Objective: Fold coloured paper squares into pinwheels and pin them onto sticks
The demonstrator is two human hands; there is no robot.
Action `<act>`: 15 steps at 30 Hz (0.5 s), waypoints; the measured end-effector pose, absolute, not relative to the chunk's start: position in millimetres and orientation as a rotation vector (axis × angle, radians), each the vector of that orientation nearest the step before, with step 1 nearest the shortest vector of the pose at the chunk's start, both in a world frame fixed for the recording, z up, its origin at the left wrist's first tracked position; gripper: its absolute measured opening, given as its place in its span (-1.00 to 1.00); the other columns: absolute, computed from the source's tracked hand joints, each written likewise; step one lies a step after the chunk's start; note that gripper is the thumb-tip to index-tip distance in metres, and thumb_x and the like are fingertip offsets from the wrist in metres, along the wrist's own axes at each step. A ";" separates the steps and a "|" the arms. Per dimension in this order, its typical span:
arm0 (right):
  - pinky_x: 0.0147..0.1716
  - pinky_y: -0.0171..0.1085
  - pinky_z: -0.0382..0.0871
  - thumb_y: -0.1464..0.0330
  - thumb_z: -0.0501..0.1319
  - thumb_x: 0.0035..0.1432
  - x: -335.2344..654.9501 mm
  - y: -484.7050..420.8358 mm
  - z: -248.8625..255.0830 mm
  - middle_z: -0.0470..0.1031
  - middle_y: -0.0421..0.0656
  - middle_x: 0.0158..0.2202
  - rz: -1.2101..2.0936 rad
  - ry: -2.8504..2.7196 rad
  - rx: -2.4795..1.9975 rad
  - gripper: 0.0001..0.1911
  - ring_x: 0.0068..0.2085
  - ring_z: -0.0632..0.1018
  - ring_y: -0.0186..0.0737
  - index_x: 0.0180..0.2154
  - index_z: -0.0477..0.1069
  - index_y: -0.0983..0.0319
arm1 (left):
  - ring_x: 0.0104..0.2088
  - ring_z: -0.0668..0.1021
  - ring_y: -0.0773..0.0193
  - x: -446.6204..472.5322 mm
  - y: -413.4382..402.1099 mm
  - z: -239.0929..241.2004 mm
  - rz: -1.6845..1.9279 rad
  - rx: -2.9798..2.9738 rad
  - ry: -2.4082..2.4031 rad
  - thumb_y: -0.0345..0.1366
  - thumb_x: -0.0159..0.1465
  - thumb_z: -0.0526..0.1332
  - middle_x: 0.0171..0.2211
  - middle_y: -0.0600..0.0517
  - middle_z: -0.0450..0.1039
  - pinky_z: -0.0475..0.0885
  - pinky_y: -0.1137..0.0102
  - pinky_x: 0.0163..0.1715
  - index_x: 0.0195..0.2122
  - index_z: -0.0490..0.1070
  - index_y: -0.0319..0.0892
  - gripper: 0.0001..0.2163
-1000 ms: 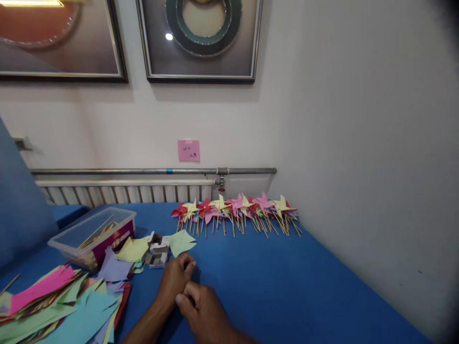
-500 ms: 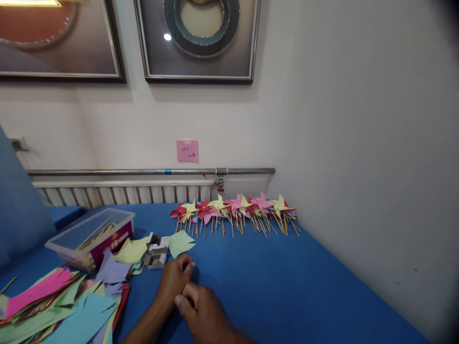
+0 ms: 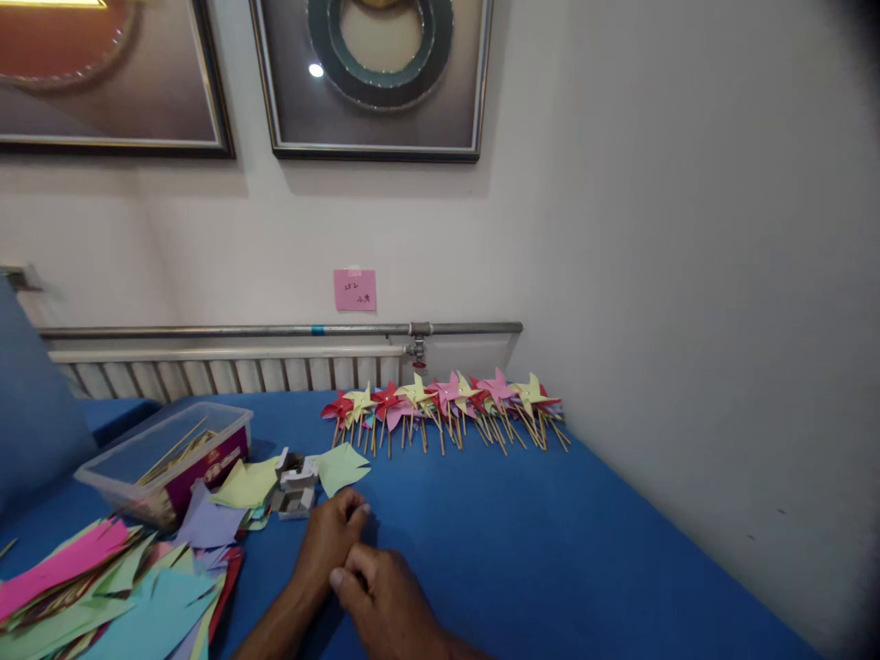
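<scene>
My left hand (image 3: pixel 338 530) rests on the blue tabletop (image 3: pixel 522 550) with its fingers curled in, and no object shows in it. Close against its wrist lies my right hand (image 3: pixel 385 587), also loosely closed, with thumb and forefinger bent and nothing visible between them. Just beyond my left hand is a pale green square of paper (image 3: pixel 342 467) with slits cut at its corners. Beside that paper stand small open cardboard boxes (image 3: pixel 294 500) with dark little pieces in one of them.
Paper pinwheels on sticks (image 3: pixel 446 399) lie in a row along the wall. At left are a clear plastic bin (image 3: pixel 103 477) of sticks, yellow paper (image 3: pixel 247 483), purple paper (image 3: pixel 210 518) and a heap of coloured paper (image 3: pixel 151 614). A radiator (image 3: pixel 226 371) runs behind.
The view has turned slightly to the right, so everything on the table sits a little further left. Both hands keep the same resting pose.
</scene>
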State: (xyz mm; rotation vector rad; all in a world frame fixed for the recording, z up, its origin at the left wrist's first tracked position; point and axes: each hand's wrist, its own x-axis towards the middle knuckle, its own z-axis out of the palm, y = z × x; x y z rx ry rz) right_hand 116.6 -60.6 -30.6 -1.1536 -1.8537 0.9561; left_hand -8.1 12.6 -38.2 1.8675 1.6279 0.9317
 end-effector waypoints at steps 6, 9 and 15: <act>-0.47 -0.33 -0.02 0.36 0.18 0.26 115.2 -59.7 -32.7 0.27 -0.31 -0.55 0.946 -1.861 -1.209 -0.74 -0.48 0.29 -0.38 -0.49 0.25 0.21 | -0.44 0.48 0.25 -7.3 12.3 -37.2 0.970 1.837 1.607 -0.23 0.20 0.12 -0.52 0.08 0.47 0.28 0.40 -0.37 -0.46 0.38 -0.15 -0.84; -0.48 -0.33 -0.03 0.36 0.18 0.26 115.2 -59.2 -33.4 0.28 -0.31 -0.54 0.947 -1.850 -1.201 -0.75 -0.47 0.29 -0.38 -0.49 0.26 0.21 | -0.45 0.48 0.25 -7.8 13.6 -40.1 0.967 1.836 1.602 -0.22 0.19 0.11 -0.53 0.08 0.45 0.27 0.39 -0.37 -0.47 0.37 -0.15 -0.83; -0.49 -0.33 -0.03 0.36 0.17 0.26 116.4 -61.2 -31.1 0.26 -0.33 -0.55 0.956 -1.855 -1.168 -0.75 -0.49 0.27 -0.39 -0.49 0.25 0.20 | -0.45 0.47 0.23 -9.1 15.2 -45.5 0.984 1.843 1.588 -0.17 0.19 0.09 -0.52 0.07 0.45 0.27 0.37 -0.38 -0.46 0.37 -0.14 -0.80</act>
